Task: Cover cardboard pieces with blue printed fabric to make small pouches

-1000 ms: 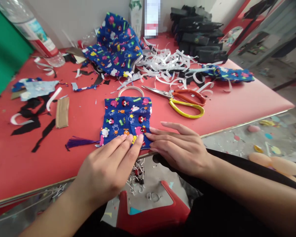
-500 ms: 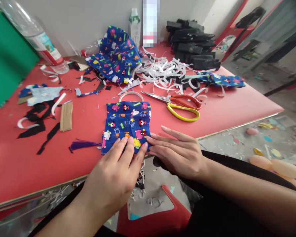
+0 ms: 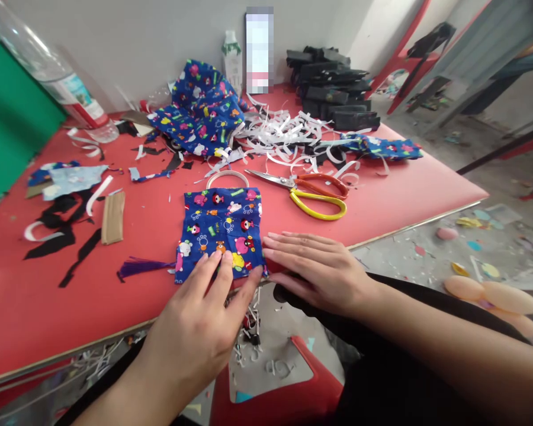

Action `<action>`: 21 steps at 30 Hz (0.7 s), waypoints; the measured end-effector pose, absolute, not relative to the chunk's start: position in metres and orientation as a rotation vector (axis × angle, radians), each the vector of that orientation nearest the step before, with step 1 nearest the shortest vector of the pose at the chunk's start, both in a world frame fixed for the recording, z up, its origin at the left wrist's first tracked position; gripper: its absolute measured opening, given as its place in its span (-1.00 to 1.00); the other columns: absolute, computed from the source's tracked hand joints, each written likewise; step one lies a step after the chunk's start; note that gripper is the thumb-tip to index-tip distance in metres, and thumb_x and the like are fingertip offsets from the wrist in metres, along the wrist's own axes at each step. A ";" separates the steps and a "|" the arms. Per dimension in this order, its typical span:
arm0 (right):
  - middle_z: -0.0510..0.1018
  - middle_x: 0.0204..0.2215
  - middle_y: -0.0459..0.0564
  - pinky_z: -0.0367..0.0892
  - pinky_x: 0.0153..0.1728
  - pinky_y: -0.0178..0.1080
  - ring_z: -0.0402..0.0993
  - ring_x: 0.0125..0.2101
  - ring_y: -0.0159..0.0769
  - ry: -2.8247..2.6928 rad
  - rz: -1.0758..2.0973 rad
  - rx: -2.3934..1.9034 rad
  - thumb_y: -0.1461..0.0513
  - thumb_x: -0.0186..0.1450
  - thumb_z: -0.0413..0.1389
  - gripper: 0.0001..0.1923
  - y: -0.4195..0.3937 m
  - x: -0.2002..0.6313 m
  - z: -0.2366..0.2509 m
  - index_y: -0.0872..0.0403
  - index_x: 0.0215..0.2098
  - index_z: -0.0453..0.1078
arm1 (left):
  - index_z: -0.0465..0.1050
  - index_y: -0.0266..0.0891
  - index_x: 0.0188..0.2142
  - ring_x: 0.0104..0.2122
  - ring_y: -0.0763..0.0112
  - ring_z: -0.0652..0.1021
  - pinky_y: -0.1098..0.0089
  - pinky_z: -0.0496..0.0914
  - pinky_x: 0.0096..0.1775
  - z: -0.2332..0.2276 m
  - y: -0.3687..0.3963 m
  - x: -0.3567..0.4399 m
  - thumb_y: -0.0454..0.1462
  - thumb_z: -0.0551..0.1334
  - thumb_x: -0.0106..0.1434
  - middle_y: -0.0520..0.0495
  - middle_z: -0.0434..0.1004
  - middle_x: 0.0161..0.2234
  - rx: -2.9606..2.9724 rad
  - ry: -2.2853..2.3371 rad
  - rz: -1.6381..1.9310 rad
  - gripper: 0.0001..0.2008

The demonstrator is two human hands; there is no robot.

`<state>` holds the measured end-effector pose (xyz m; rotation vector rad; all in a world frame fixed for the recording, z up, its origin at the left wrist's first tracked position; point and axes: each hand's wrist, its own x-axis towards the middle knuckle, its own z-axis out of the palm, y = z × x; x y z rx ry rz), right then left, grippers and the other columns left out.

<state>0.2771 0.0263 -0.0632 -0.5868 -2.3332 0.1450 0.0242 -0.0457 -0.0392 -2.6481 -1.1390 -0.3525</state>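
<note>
A square piece of blue cartoon-print fabric [image 3: 222,222] lies flat at the table's front edge. My left hand [image 3: 208,302] rests on its lower part, fingers spread and pressing down. My right hand [image 3: 315,266] lies flat against the red tabletop just right of the fabric, its fingertips at the right edge and its fingers stretched out. From the left side of the fabric a purple tassel [image 3: 146,267] sticks out. A pale ring-shaped roll [image 3: 227,176] sits partly behind the top edge. Scissors [image 3: 315,192] with one orange and one yellow handle lie beyond my right hand.
Crumpled printed cloth [image 3: 204,112] and white paper strips [image 3: 284,133] cover the back of the red table [image 3: 151,236]. A plastic bottle [image 3: 71,89], stacked black pieces [image 3: 333,89] and a screen [image 3: 258,53] stand behind. A brown strip [image 3: 112,218] lies among black scraps.
My right hand's fingers have drawn closer together and stay beside the fabric's right edge. My left hand keeps its place on the fabric. The whole view has shifted slightly.
</note>
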 end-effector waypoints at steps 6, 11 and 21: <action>0.68 0.09 0.16 0.51 0.23 -0.07 0.65 0.11 -0.14 -2.432 0.101 -0.511 0.22 0.48 0.21 -0.73 0.026 0.270 -0.059 0.17 0.09 0.56 | 0.46 -0.55 0.25 0.20 -0.25 0.56 -0.11 0.57 0.15 -0.035 -0.048 0.021 -0.36 0.24 0.34 -0.54 0.54 0.21 -2.738 -1.174 -0.464 -0.49; 0.66 0.12 0.20 0.52 0.23 0.01 0.62 0.14 -0.06 -2.482 0.104 -0.559 0.20 0.47 0.22 -0.69 0.030 0.254 -0.052 0.24 0.08 0.57 | 0.49 -0.61 0.17 0.26 -0.08 0.52 0.02 0.53 0.22 -0.032 -0.050 0.017 -0.38 0.17 0.38 -0.46 0.55 0.21 -2.756 -1.303 -0.616 -0.57; 0.76 -0.15 0.02 0.47 -0.29 -0.10 0.63 -0.34 -0.21 -2.507 0.234 -0.618 0.12 0.45 0.25 -0.80 0.015 0.236 -0.031 0.09 -0.11 0.61 | 0.56 -0.58 0.08 0.09 -0.17 0.65 -0.01 0.63 0.04 -0.038 -0.050 -0.009 -0.27 0.27 0.43 -0.47 0.66 0.07 -2.578 -1.303 -0.595 -0.64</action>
